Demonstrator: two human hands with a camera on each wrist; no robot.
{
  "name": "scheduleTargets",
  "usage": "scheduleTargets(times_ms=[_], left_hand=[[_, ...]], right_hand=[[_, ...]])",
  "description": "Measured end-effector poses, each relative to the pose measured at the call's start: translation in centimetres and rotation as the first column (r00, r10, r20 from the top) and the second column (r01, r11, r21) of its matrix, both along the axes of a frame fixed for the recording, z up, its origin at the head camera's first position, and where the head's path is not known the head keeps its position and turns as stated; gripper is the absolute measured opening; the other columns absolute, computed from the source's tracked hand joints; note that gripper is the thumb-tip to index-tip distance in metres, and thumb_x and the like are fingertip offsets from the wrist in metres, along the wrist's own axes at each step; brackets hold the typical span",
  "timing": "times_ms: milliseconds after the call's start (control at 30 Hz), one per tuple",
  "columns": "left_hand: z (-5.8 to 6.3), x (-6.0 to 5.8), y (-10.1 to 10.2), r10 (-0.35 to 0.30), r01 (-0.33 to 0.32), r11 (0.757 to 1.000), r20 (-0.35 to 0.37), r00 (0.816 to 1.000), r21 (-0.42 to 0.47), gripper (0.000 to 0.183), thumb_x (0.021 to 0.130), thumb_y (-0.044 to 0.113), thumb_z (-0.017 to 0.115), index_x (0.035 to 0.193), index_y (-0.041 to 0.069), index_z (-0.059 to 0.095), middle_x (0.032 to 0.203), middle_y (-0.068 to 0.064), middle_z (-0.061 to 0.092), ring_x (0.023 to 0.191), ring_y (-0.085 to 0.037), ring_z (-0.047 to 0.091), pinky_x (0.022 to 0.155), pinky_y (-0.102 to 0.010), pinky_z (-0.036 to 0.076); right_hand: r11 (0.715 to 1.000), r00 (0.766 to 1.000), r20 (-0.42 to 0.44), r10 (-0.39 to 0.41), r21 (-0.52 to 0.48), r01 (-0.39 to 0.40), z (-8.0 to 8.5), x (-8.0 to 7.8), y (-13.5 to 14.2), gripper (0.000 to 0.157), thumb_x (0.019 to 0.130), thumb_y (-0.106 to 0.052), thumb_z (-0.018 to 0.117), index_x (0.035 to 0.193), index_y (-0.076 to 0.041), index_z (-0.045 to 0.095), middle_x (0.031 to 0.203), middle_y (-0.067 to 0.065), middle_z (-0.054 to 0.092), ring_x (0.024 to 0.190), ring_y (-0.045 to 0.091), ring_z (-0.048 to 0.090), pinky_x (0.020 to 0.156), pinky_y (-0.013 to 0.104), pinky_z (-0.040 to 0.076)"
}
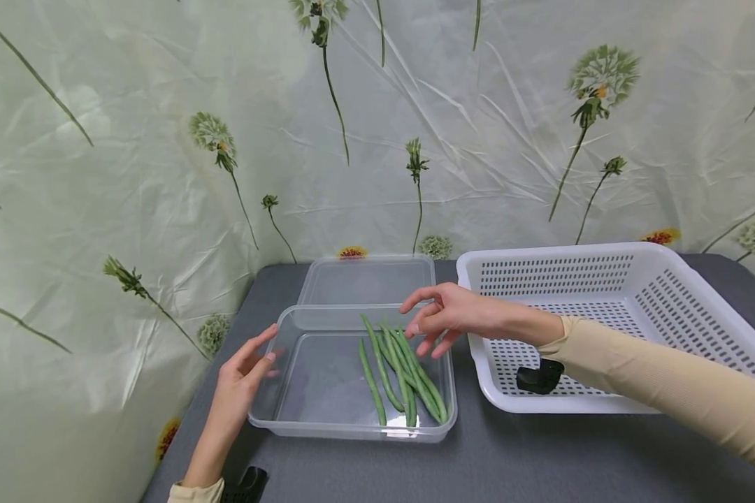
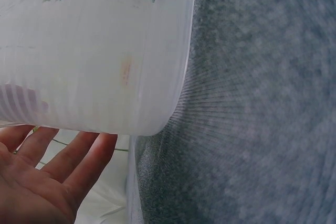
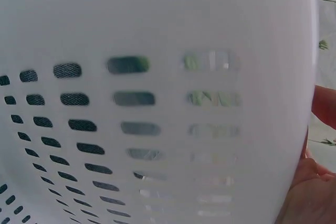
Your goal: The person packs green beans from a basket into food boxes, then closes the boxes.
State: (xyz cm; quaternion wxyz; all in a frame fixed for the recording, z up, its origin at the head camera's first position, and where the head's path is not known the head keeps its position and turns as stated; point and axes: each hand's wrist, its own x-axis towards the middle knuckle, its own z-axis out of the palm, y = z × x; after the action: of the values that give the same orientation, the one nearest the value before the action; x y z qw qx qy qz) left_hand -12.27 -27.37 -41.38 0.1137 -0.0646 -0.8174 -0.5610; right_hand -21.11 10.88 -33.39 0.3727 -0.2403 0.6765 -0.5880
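Observation:
Several green beans lie lengthwise in the right half of a clear plastic container. Over the container's right rim hovers my right hand, fingers loosely bent and spread, nothing visible between them. My left hand is at the container's left side, its fingers fairly straight and touching the outer wall, which the left wrist view shows close up. In the right wrist view, the white basket's wall hides most of the right hand.
A white perforated basket stands right of the container, under the right forearm; no beans show in it. Behind the container lies a clear flat lid. The grey table ends at a flower-patterned curtain.

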Motion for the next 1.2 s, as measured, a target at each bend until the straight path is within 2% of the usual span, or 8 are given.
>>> scheduleTargets(times_ms=[333, 567, 700, 867, 967, 1067, 1133, 1200], left_hand=[[0.1, 0.3, 0.1, -0.005, 0.005, 1.0, -0.005, 1.0, 0.007, 0.04, 0.101, 0.005, 0.053, 0.141, 0.002, 0.052, 0.147, -0.012, 0.048, 0.112, -0.014, 0.063, 0.078, -0.031, 0.056], [0.0, 0.4, 0.0, -0.013, 0.013, 1.0, -0.003, 1.0, 0.004, 0.04, 0.102, 0.007, 0.054, 0.141, 0.003, 0.052, 0.147, -0.012, 0.048, 0.113, -0.015, 0.063, 0.078, -0.031, 0.056], [0.0, 0.5, 0.1, -0.02, 0.02, 1.0, 0.009, 1.0, -0.001, 0.04, 0.102, 0.008, 0.053, 0.142, 0.003, 0.051, 0.147, -0.012, 0.048, 0.114, -0.016, 0.063, 0.078, -0.031, 0.056], [0.4, 0.3, 0.0, -0.009, 0.009, 1.0, 0.014, 1.0, -0.002, 0.041, 0.102, 0.008, 0.054, 0.142, 0.005, 0.052, 0.147, -0.012, 0.048, 0.112, -0.013, 0.063, 0.078, -0.031, 0.057], [0.7, 0.2, -0.1, -0.019, 0.019, 1.0, 0.031, 0.999, -0.002, 0.041, 0.102, 0.012, 0.054, 0.143, 0.006, 0.051, 0.148, -0.011, 0.046, 0.113, -0.013, 0.063, 0.079, -0.032, 0.057], [1.1, 0.2, -0.4, -0.039, 0.04, 0.999, 0.082, 0.996, -0.015, 0.044, 0.103, 0.018, 0.053, 0.146, 0.009, 0.048, 0.15, -0.012, 0.043, 0.113, -0.012, 0.062, 0.08, -0.033, 0.057], [1.7, 0.1, -0.8, -0.06, 0.063, 0.998, 0.123, 0.991, -0.017, 0.046, 0.104, 0.024, 0.052, 0.148, 0.01, 0.045, 0.151, -0.013, 0.041, 0.114, -0.013, 0.061, 0.082, -0.034, 0.056], [2.4, -0.3, -1.3, -0.082, 0.089, 0.995, 0.158, 0.984, -0.039, 0.049, 0.105, 0.029, 0.05, 0.149, 0.01, 0.042, 0.152, -0.014, 0.039, 0.117, -0.013, 0.058, 0.083, -0.032, 0.055]], right_hand=[[0.999, 1.0, -0.016, -0.005, -0.04, 0.004, 0.0, 0.4, 0.7, 0.039, 0.095, -0.005, 0.059, 0.133, 0.001, 0.048, 0.111, 0.022, 0.067, 0.085, 0.031, 0.07, 0.074, 0.047, 0.058], [0.997, 0.998, -0.02, -0.06, -0.051, 0.059, 0.5, 0.6, 1.9, 0.038, 0.097, -0.006, 0.057, 0.133, 0.001, 0.048, 0.11, 0.022, 0.067, 0.088, 0.031, 0.07, 0.076, 0.047, 0.058], [0.994, 0.993, -0.051, -0.104, -0.047, 0.101, 1.2, 0.9, 2.7, 0.038, 0.098, -0.007, 0.057, 0.133, 0.001, 0.047, 0.112, 0.023, 0.065, 0.094, 0.037, 0.068, 0.079, 0.049, 0.057], [0.986, 0.976, -0.145, -0.164, -0.061, 0.157, 2.4, 1.1, 4.0, 0.037, 0.099, -0.011, 0.058, 0.132, 0.002, 0.048, 0.119, 0.025, 0.062, 0.102, 0.041, 0.064, 0.083, 0.05, 0.055], [0.974, 0.954, -0.201, -0.222, -0.089, 0.208, 2.8, 0.9, 4.7, 0.036, 0.1, -0.012, 0.058, 0.131, 0.003, 0.049, 0.124, 0.026, 0.059, 0.104, 0.037, 0.064, 0.084, 0.05, 0.055], [0.961, 0.932, -0.24, -0.273, -0.105, 0.254, 3.0, 0.4, 5.0, 0.036, 0.1, -0.012, 0.057, 0.131, 0.005, 0.049, 0.126, 0.025, 0.056, 0.108, 0.034, 0.062, 0.088, 0.049, 0.054], [0.956, 0.924, -0.248, -0.292, -0.106, 0.273, 3.3, 0.0, 4.8, 0.039, 0.101, -0.014, 0.056, 0.133, 0.006, 0.048, 0.13, 0.022, 0.054, 0.115, 0.036, 0.058, 0.091, 0.048, 0.052], [0.951, 0.927, -0.216, -0.307, -0.108, 0.29, 3.7, -0.7, 4.3, 0.042, 0.103, -0.018, 0.053, 0.136, 0.006, 0.045, 0.135, 0.022, 0.049, 0.122, 0.038, 0.052, 0.095, 0.047, 0.05]])
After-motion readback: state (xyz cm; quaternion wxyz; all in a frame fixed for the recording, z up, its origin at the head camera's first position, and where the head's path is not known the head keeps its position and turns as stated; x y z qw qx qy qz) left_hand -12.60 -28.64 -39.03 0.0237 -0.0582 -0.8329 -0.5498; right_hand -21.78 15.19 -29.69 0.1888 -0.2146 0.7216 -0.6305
